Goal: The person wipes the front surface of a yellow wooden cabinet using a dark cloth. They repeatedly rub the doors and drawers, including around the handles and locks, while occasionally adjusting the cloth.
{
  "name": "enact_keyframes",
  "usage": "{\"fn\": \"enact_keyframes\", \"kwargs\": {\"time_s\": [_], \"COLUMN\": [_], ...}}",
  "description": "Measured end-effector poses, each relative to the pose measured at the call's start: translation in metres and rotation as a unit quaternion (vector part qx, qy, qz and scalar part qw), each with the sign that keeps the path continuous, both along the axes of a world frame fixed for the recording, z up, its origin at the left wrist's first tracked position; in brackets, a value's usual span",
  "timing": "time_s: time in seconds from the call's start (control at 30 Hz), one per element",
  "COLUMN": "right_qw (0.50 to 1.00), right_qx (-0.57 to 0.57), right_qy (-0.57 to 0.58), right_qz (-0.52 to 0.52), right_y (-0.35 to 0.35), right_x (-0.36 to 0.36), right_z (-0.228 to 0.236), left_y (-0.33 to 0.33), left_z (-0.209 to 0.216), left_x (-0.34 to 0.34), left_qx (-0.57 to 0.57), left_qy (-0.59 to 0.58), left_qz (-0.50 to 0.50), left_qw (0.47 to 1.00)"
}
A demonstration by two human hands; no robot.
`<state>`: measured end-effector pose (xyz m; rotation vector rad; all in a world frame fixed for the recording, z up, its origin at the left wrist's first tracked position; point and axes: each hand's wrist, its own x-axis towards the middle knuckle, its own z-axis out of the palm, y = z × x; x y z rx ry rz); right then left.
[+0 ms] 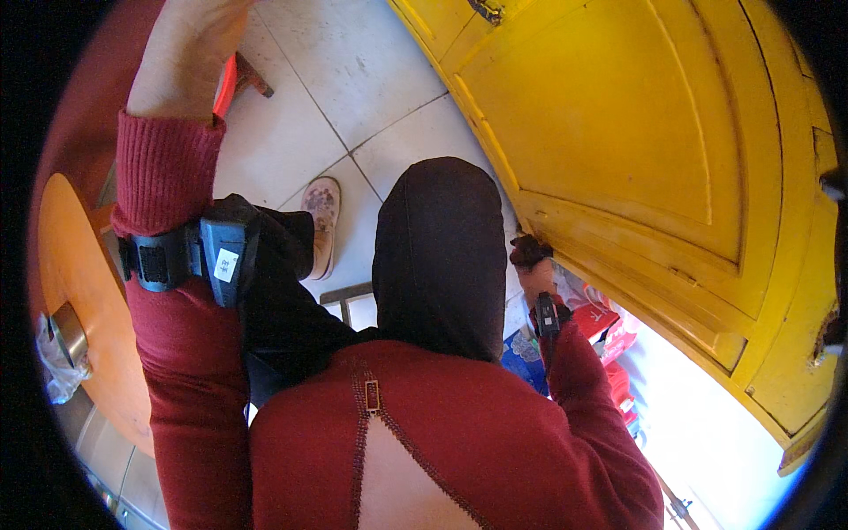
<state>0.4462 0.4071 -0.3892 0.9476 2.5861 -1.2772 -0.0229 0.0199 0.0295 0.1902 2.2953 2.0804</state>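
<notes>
Right of centre, the right hand [538,276] touches a dark item [528,251] beside the yellow cabinet [609,132]. The left hand [210,18] is cropped; neither grip is clear.

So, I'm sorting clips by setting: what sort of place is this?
Probably a room in a home, judging by the yellow panelled door, pale tiled floor and orange tabletop.

- Dark red sweater [548,442], ribbed cuff [170,172], dark beaded-looking trim [359,468], small rectangular buckle [372,397]
- Black forearm band [161,261], boxy dark device [224,243], white label [226,265]
- Small black wrist device [548,314]
- Black trousers [442,256]
- Pale patterned shoe [321,201]
</notes>
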Motion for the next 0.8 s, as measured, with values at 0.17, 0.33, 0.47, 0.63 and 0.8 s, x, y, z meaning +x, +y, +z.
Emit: {"fn": "enact_keyframes", "kwargs": {"time_s": [0.17, 0.33, 0.47, 0.63, 0.8], "right_qw": [0.977, 0.954, 0.971, 0.951, 0.920], "right_qx": [0.163, 0.227, 0.176, 0.186, 0.260], "right_qy": [-0.134, -0.181, -0.158, -0.246, -0.283], "right_qz": [0.038, 0.077, 0.027, 0.014, 0.078], "right_y": [-0.016, -0.027, -0.038, -0.045, -0.053], "right_x": [-0.025, -0.045, -0.044, -0.056, -0.093], "right_z": [0.017, 0.045, 0.052, 0.045, 0.040], "left_y": [-0.002, 0.000, 0.000, -0.005, -0.004], "left_z": [-0.002, 0.001, 0.002, -0.001, -0.001], "left_x": [0.004, 0.005, 0.006, 0.009, 0.012], "left_qx": [-0.022, -0.018, -0.044, -0.052, -0.065], "left_qy": [0.023, 0.062, 0.024, 0.087, 0.103], "left_qz": [-0.011, -0.034, -0.010, -0.045, -0.038], "left_qw": [0.999, 0.997, 0.999, 0.994, 0.992]}}
